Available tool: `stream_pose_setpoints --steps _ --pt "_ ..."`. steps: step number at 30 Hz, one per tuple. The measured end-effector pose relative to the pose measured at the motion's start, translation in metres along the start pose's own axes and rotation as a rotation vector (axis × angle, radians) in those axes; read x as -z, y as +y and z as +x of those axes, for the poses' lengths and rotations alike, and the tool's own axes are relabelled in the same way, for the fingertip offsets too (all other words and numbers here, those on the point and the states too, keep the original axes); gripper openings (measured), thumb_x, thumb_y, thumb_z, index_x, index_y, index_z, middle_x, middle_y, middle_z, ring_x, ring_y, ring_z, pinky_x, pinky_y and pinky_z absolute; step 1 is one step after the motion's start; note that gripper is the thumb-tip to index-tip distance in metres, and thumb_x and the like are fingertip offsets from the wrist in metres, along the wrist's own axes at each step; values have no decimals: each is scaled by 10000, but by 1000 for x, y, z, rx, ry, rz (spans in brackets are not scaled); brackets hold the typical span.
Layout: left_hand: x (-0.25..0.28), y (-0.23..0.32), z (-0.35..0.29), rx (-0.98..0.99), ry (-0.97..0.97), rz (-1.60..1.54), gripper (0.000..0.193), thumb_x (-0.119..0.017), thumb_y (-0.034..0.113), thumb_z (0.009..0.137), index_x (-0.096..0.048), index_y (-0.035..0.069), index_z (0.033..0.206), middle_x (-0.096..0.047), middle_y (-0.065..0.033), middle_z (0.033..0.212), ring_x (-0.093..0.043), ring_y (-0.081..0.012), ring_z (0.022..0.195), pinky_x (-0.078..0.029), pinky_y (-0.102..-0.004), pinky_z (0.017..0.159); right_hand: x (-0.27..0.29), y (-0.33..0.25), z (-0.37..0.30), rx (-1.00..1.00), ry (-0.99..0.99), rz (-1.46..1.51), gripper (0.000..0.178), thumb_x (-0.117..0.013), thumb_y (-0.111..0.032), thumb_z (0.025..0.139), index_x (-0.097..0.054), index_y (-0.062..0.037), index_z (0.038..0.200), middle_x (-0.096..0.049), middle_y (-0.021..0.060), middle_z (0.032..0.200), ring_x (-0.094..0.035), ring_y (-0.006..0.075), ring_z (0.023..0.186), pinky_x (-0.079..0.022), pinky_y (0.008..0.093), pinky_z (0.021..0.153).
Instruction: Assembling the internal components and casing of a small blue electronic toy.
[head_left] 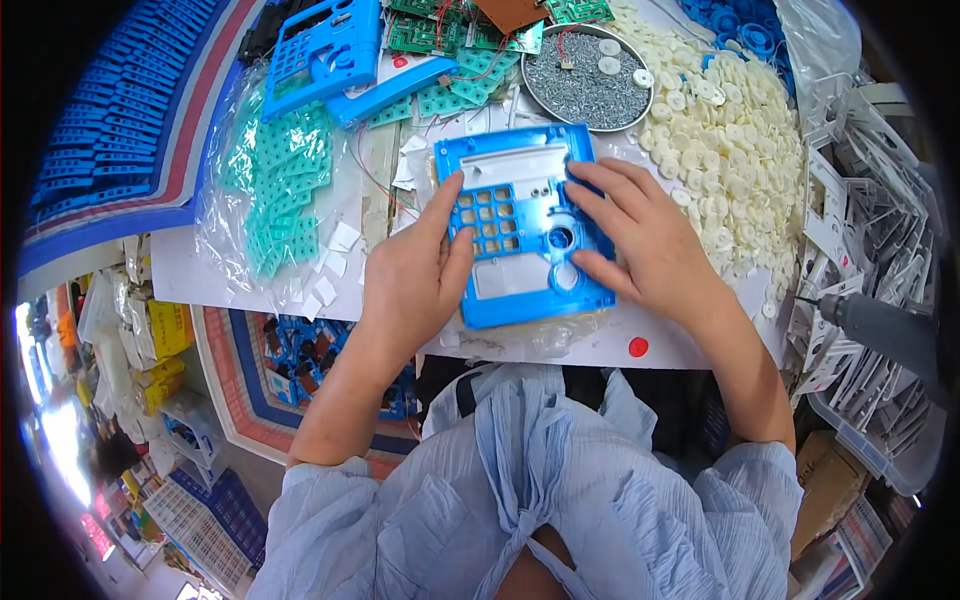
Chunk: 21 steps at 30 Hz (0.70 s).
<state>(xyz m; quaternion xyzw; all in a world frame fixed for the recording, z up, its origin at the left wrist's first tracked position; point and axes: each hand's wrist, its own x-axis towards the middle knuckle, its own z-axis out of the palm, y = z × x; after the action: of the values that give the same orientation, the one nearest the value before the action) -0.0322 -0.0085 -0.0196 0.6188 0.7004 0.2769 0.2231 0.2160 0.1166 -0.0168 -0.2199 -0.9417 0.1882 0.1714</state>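
In front of me lies a blue plastic housing panel (528, 228) with a grid of square keypad openings, a rectangular window near the far end and round openings on the right. My left hand (405, 285) grips its left edge, thumb over the face beside the keypad grid. My right hand (660, 245) is on the right edge, its fingertips and thumb on the face near the round openings. The undersides of both hands' grips are hidden. Clear plastic wrap (550, 338) shows beneath the panel's near edge.
A round dish of small screws (580, 92) stands beyond the panel, beside a heap of cream-coloured discs (725, 130). Teal keypad sheets (285, 185), green circuit boards (420, 32) and blue housings (325, 55) lie far left. At right, a power screwdriver (880, 325) juts in before white frames (890, 220).
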Motion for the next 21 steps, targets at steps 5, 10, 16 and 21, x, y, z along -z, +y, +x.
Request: stream_pose_setpoints --steps 5,10,16,21 --pt "0 -3 -12 28 -19 -30 515 -668 109 928 -571 49 1430 -595 -122 702 -592 -250 598 -473 -378 581 -5 -8 -12 -25 -97 -84 644 -781 -307 811 -582 -33 1359 -484 121 1525 -438 382 1399 -423 485 1118" --pt "1 15 -7 -273 241 229 492 -736 113 856 -657 114 1341 -660 -117 1106 -626 -235 991 -471 -409 895 -5 -6 -12 -59 -121 -32 662 -776 -294 828 -564 -33 1399 -459 142 1562 -384 414 1446 -364 504 1176" --pt "-10 15 -13 -459 -172 241 406 -735 240 831 -704 165 1229 -611 -62 1395 -502 -307 1349 -263 -564 1155 -5 19 -23 -164 159 112 443 -781 -266 840 -683 -37 1207 -663 165 1241 -610 377 1162 -496 466 960" --pt "-10 10 -14 -472 -165 215 386 -719 239 840 -710 161 1219 -615 -59 1398 -508 -308 1339 -264 -567 1152 13 48 -15 -640 184 -255 249 -788 -285 867 -715 -81 990 -677 103 774 -674 265 735 -516 387 643"
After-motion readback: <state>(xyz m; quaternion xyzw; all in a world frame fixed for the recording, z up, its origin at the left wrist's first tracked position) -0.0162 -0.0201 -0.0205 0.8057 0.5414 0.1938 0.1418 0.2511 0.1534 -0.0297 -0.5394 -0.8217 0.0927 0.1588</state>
